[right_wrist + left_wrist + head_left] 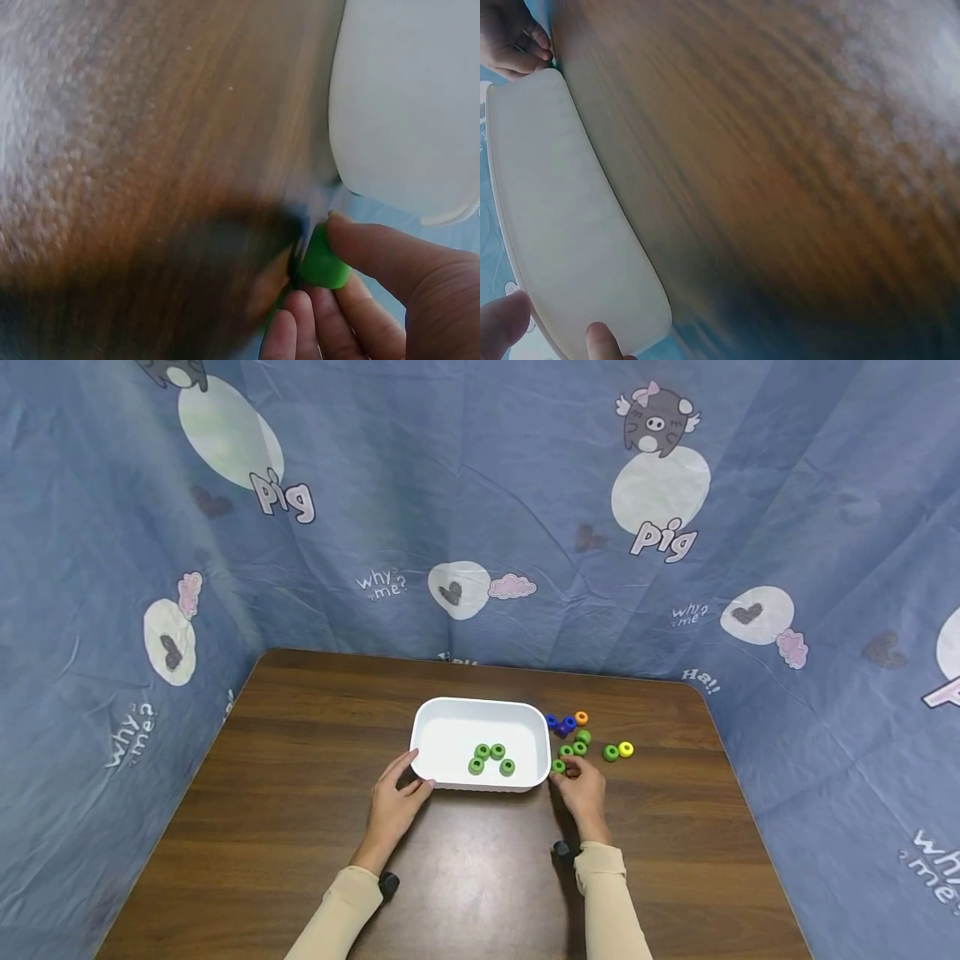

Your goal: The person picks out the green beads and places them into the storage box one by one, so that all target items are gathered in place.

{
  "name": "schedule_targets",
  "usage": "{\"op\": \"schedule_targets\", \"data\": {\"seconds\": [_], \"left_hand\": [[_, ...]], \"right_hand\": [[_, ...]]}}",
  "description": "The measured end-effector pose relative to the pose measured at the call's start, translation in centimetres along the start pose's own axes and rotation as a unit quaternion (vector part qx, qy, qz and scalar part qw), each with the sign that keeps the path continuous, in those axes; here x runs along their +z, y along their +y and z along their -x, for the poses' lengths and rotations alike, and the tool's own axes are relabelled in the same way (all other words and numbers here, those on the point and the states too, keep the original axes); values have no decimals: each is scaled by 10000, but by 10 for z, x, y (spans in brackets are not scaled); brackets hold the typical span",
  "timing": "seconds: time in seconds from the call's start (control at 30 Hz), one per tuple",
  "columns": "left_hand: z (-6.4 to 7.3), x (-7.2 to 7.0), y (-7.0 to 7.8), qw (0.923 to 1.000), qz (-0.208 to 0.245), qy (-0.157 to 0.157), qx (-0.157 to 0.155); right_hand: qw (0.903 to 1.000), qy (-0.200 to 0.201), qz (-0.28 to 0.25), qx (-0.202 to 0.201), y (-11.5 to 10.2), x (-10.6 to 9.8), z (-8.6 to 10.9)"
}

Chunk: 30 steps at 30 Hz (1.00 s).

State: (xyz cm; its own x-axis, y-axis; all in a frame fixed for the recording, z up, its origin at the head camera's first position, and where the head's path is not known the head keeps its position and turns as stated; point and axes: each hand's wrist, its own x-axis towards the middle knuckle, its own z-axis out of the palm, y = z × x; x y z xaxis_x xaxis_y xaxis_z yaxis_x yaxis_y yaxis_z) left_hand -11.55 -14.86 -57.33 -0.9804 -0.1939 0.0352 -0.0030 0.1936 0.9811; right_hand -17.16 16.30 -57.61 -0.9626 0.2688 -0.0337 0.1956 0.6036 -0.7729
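Note:
A white plastic box (450, 727) stands on the wooden table with several green ring-shaped beads (498, 751) on its floor. My left hand (396, 793) is at its near left corner, thumb and fingers spread and touching the outer walls. In the left wrist view, one fingertip (510, 311) lies along the rim and another on the outside of the wall. Beyond the box's near right corner, my right hand (583, 792) pinches a green bead (324, 262) between thumb and fingers, low over the table.
More green beads (580, 748) lie just past my right hand. Behind them are dark blue beads (569, 722) and an orange bead (581, 718). A yellow bead (626, 749) sits farther right beside a green one. A blue printed cloth (480, 510) hangs around the table.

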Motion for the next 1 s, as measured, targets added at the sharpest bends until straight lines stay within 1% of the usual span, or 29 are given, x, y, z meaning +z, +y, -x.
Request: {"op": "schedule_targets", "data": {"seconds": [0.13, 0.37, 0.6, 0.63, 0.83, 0.87, 1.0], "left_hand": [[-1, 0, 0, 10000, -70, 21, -13], [-1, 1, -2, 9999, -93, 13, -84], [0, 1, -1, 9998, -183, -3, -41], [1, 1, 3, 9998, -179, -19, -71], [0, 1, 4, 9998, -97, -46, -162], [-1, 1, -1, 9999, -84, -32, -128], [-1, 1, -3, 10000, -75, -16, -27]], "right_hand": [[9999, 100, -56, 29, -4, -4, 0], [9992, 313, -236, -111, -10, -14, -4], [9975, 495, -423, -290, -26, -27, -10], [9972, 500, -453, -317, -29, -29, -11], [9966, 491, -533, -383, -45, -34, -12], [9966, 492, -525, -402, -47, -33, -11], [9967, 409, -487, -498, -56, -29, -8]]}}
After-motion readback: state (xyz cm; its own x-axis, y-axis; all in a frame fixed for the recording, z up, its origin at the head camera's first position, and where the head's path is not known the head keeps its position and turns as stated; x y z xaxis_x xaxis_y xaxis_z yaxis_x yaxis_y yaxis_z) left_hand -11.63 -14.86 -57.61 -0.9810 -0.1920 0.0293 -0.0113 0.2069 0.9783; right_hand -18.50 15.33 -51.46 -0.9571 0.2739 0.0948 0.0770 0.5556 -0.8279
